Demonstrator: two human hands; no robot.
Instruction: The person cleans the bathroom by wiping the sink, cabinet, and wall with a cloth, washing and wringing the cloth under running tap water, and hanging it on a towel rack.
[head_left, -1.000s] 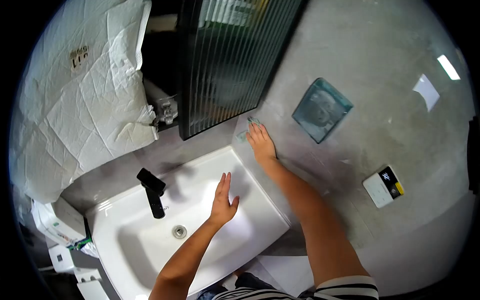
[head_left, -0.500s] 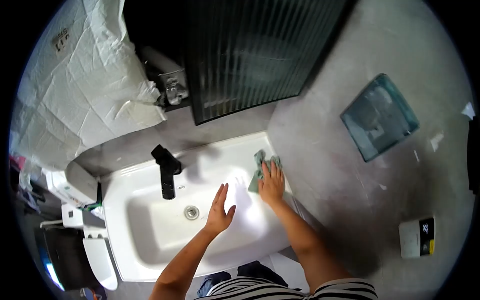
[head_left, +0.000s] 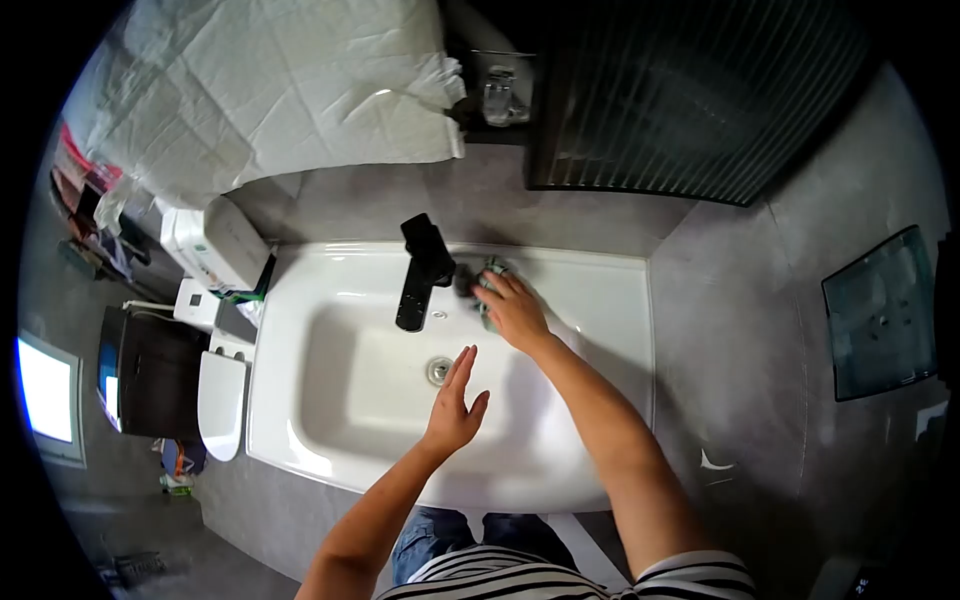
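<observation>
At the far left of the frame I see a bright, pale-framed rectangular panel (head_left: pixel 50 395), then a smooth white rounded lid (head_left: pixel 221 405) and, above it, a white printed box-shaped pack (head_left: pixel 222 245). A big creased white quilted sheet (head_left: pixel 280 90) fills the upper left. Across the middle spreads a glossy white rectangular basin (head_left: pixel 605 300), with an angular matt-black tap (head_left: pixel 428 262) at its back edge, left of centre, and a round silver drain (head_left: pixel 439 371) lower down. Just below the drain the left hand (head_left: pixel 455 412) hangs over the basin with nothing in it, fingers straight and together, thumb held apart. Right of the tap, on the basin's back ledge, lies a crumpled grey-green cloth (head_left: pixel 497 266), partly covered by the right hand (head_left: pixel 515 310); its fingers reach over the cloth and touch it, though I can't tell whether they grip it. A dark-framed ribbed glass door (head_left: pixel 690 100) stands at the upper right, and a bluish four-sided glass piece (head_left: pixel 880 320) at the far right.
</observation>
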